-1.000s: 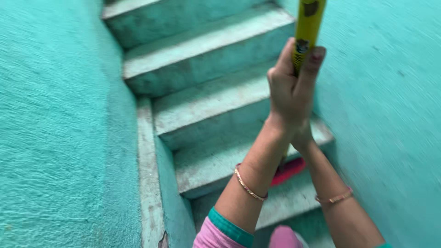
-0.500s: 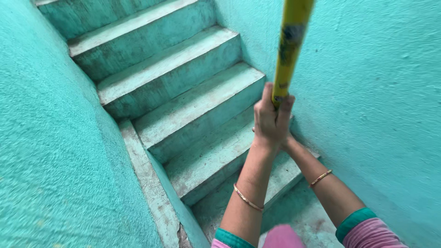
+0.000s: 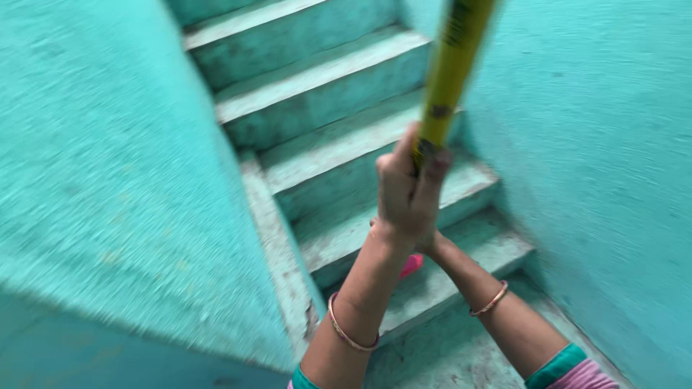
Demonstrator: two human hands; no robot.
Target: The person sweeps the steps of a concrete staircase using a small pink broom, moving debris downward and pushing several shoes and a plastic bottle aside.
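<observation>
Narrow turquoise stairwell, worn concrete steps [image 3: 339, 68] rising between painted walls [image 3: 108, 180]. Left hand [image 3: 405, 191] wrapped tight around yellow stick [image 3: 450, 72], held upright; right hand [image 3: 427, 241] mostly hidden below, grip unclear.

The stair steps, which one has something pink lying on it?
The second step from the bottom, the one just behind the person's wrists. A small pink thing shows on it beside the left hand; every other step shows only worn turquoise paint.
</observation>
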